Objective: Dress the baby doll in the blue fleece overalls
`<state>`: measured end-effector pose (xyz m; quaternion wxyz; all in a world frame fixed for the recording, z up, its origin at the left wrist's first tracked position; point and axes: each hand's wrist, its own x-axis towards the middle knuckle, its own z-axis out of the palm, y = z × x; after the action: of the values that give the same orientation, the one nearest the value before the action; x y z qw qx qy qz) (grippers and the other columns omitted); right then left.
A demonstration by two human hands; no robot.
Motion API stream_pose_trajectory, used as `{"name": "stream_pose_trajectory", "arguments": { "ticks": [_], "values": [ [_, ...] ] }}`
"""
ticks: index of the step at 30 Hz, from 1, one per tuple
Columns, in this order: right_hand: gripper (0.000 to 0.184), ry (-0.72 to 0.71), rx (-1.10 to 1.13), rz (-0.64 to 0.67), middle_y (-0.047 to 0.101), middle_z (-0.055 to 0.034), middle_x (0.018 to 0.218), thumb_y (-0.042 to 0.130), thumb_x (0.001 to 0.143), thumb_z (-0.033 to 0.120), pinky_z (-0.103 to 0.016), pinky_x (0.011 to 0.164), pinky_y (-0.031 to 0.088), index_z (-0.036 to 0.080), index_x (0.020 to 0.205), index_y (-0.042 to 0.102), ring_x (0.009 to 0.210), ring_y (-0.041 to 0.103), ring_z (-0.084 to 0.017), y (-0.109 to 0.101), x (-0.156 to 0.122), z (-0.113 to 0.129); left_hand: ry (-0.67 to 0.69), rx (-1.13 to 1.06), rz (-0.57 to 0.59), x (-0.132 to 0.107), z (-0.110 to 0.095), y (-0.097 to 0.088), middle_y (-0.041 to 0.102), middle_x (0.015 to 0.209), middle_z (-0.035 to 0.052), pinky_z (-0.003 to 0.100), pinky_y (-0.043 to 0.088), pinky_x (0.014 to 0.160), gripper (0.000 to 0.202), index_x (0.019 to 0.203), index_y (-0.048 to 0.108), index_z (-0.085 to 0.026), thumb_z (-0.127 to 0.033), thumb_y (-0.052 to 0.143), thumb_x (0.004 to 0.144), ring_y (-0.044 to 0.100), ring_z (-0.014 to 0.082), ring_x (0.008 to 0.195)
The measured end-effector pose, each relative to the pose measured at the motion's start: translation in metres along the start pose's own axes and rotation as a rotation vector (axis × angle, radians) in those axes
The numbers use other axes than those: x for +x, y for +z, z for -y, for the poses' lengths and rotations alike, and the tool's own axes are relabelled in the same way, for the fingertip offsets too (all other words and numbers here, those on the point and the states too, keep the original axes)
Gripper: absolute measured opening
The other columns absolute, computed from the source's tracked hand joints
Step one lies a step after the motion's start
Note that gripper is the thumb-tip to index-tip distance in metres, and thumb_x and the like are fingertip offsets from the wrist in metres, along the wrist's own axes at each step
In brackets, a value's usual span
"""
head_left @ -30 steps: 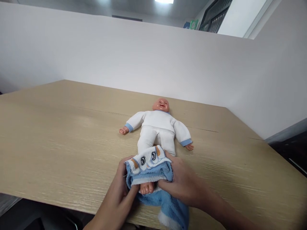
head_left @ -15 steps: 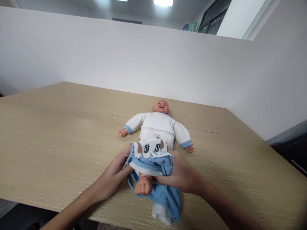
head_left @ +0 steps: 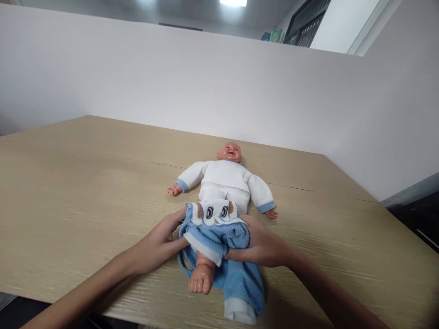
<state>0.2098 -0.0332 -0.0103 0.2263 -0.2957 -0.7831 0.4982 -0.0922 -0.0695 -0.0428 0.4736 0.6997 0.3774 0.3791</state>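
Observation:
A baby doll (head_left: 226, 176) in a white top and white trousers lies on its back on the wooden table (head_left: 85, 183), head away from me. Blue fleece overalls (head_left: 219, 237) with an embroidered face bib sit bunched over its legs. My left hand (head_left: 161, 244) grips the left side of the overalls with fingers curled into the cloth. My right hand (head_left: 260, 244) grips the right side the same way. One bare doll foot (head_left: 201, 279) sticks out of the left leg hole. The other overall leg (head_left: 242, 297) lies flat with a white cuff.
A white partition wall (head_left: 206, 91) runs behind the table. The table's near edge is just below my forearms, and its right edge drops to a dark floor (head_left: 418, 214). Ceiling lights and a dark window frame show above the partition.
Both hands have pulled the overalls up the doll's legs toward its waist. The bare foot has come further out of the leg hole. My arms have stretched forward.

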Motion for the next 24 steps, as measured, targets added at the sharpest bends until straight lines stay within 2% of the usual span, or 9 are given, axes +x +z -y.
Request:
{"name": "stream_pose_trajectory", "arguments": {
  "ticks": [3, 6, 10, 12, 14, 16, 19, 21, 24],
  "values": [
    [0.079, 0.084, 0.092, -0.012, 0.075, -0.0113, 0.144, 0.099, 0.080, 0.042, -0.048, 0.115, 0.055, 0.021, 0.148, 0.064, 0.128, 0.071, -0.033, -0.004, -0.003, -0.005, -0.063, -0.039, 0.041, 0.001, 0.006, -0.005, 0.056, 0.170, 0.0139, 0.054, 0.042, 0.132, 0.070, 0.165, 0.053, -0.027, -0.049, 0.076, 0.103, 0.054, 0.0387, 0.155],
    [0.087, 0.155, 0.186, -0.081, 0.067, -0.0119, 0.153, 0.098, 0.081, 0.048, -0.050, 0.123, 0.047, 0.023, 0.154, 0.058, 0.141, 0.062, -0.034, -0.009, -0.010, -0.014, -0.111, -0.004, 0.040, 0.002, 0.012, -0.011, 0.050, 0.174, 0.0150, 0.059, 0.034, 0.136, 0.086, 0.166, 0.049, -0.029, -0.052, 0.087, 0.093, 0.046, 0.0414, 0.161],
    [0.050, 0.119, 0.339, -0.075, 0.069, -0.0052, 0.129, 0.090, 0.092, 0.048, -0.038, 0.116, 0.049, 0.025, 0.131, 0.069, 0.128, 0.064, -0.025, -0.017, -0.015, -0.022, -0.096, 0.021, 0.098, 0.005, 0.013, -0.021, 0.054, 0.168, 0.0151, 0.061, 0.031, 0.136, 0.096, 0.160, 0.052, -0.028, -0.056, 0.097, 0.080, 0.044, 0.0435, 0.160],
    [0.035, 0.077, 0.387, -0.045, 0.067, -0.0010, 0.115, 0.090, 0.093, 0.042, -0.030, 0.106, 0.049, 0.025, 0.116, 0.071, 0.115, 0.064, -0.020, -0.020, -0.016, -0.024, -0.052, 0.020, 0.137, 0.009, 0.009, -0.025, 0.059, 0.159, 0.0136, 0.058, 0.036, 0.132, 0.083, 0.150, 0.059, -0.027, -0.060, 0.094, 0.082, 0.050, 0.0412, 0.153],
    [0.034, 0.075, 0.442, -0.032, 0.066, 0.0015, 0.108, 0.092, 0.090, 0.041, -0.025, 0.099, 0.049, 0.024, 0.110, 0.072, 0.106, 0.063, -0.016, -0.023, -0.017, -0.026, -0.028, 0.048, 0.128, 0.016, 0.003, -0.027, 0.060, 0.151, 0.0121, 0.055, 0.042, 0.125, 0.066, 0.142, 0.060, -0.027, -0.063, 0.083, 0.093, 0.054, 0.0365, 0.143],
    [0.043, 0.113, 0.505, -0.036, 0.067, 0.0025, 0.106, 0.097, 0.085, 0.043, -0.024, 0.093, 0.048, 0.024, 0.115, 0.072, 0.101, 0.062, -0.015, -0.025, -0.019, -0.029, -0.028, 0.132, 0.083, 0.024, -0.007, -0.028, 0.057, 0.150, 0.0112, 0.053, 0.042, 0.121, 0.058, 0.145, 0.055, -0.029, -0.062, 0.073, 0.101, 0.055, 0.0326, 0.137],
    [0.061, 0.169, 0.587, -0.076, 0.070, 0.0025, 0.105, 0.102, 0.075, 0.047, -0.025, 0.089, 0.049, 0.024, 0.123, 0.073, 0.099, 0.065, -0.017, -0.025, -0.022, -0.034, -0.020, 0.312, 0.055, 0.042, -0.028, -0.028, 0.052, 0.155, 0.0112, 0.054, 0.038, 0.122, 0.069, 0.154, 0.046, -0.032, -0.063, 0.076, 0.100, 0.049, 0.0332, 0.142],
    [0.068, 0.181, 0.642, -0.095, 0.072, 0.0018, 0.106, 0.103, 0.072, 0.047, -0.026, 0.088, 0.050, 0.025, 0.129, 0.072, 0.100, 0.067, -0.018, -0.023, -0.023, -0.036, -0.003, 0.434, 0.138, 0.058, -0.046, -0.026, 0.054, 0.153, 0.0108, 0.053, 0.040, 0.119, 0.072, 0.153, 0.051, -0.032, -0.068, 0.077, 0.096, 0.048, 0.0350, 0.141],
    [0.075, 0.156, 0.685, -0.081, 0.076, -0.0008, 0.113, 0.102, 0.073, 0.047, -0.028, 0.091, 0.053, 0.026, 0.137, 0.070, 0.102, 0.071, -0.019, -0.021, -0.023, -0.036, 0.044, 0.579, 0.403, 0.087, -0.071, -0.020, 0.065, 0.123, 0.0076, 0.043, 0.048, 0.102, 0.059, 0.129, 0.069, -0.027, -0.073, 0.076, 0.093, 0.055, 0.0333, 0.123]
  ]
}}
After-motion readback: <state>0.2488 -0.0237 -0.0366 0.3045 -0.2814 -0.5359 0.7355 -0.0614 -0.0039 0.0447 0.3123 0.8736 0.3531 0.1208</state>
